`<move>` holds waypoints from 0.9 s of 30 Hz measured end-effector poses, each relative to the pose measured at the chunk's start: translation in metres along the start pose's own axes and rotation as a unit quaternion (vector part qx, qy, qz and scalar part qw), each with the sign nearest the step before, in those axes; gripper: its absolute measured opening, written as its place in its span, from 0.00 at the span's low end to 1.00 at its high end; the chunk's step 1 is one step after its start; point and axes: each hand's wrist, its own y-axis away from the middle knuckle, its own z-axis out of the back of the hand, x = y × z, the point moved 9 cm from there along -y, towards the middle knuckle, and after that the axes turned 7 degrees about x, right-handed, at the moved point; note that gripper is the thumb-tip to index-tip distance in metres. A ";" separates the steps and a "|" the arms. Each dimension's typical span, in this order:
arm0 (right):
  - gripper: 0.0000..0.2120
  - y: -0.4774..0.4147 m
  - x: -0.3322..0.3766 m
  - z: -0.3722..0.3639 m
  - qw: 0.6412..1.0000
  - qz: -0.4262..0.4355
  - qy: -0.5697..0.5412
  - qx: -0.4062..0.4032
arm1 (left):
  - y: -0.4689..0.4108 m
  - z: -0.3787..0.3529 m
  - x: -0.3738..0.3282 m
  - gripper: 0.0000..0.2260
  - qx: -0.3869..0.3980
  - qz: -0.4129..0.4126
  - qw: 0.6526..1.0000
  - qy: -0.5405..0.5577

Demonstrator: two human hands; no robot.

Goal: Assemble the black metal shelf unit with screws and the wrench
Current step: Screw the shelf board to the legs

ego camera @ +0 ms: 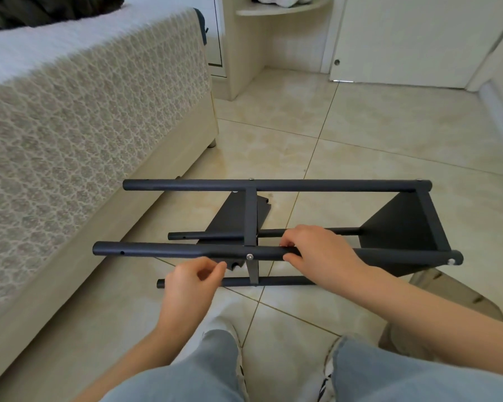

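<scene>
Black metal shelf unit (276, 185) lies sideways on floor.

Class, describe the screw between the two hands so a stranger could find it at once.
Beside the bed, a black shelf frame lies sideways on the floor. On the tube the right hand grips, a silver screw sits where the crossbar joins. Unlike the other screw at that tube's right end, it lies between that hand and the left hand.

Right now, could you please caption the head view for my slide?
Right hand grips the sideways black shelf frame on a tiled floor; left hand nearby.
</scene>
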 end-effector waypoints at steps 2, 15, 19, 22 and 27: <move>0.09 0.002 -0.001 0.002 1.000 -0.002 0.002 -0.003 | -0.002 -0.018 0.033 0.09 0.047 0.150 0.970 0.184; 0.12 0.004 -0.014 0.002 0.999 -0.006 0.046 0.026 | -0.018 -0.044 0.030 0.19 0.018 0.222 0.743 0.631; 0.14 0.001 -0.020 0.005 0.997 -0.001 0.069 0.013 | -0.024 -0.043 0.023 0.16 0.014 0.206 0.749 0.630; 0.15 -0.002 -0.025 0.010 0.997 0.004 0.077 0.007 | -0.027 -0.042 0.014 0.14 0.015 0.186 0.758 0.624; 0.14 -0.004 -0.033 0.017 0.996 0.008 0.083 -0.006 | -0.031 -0.038 0.000 0.08 0.013 0.165 0.772 0.614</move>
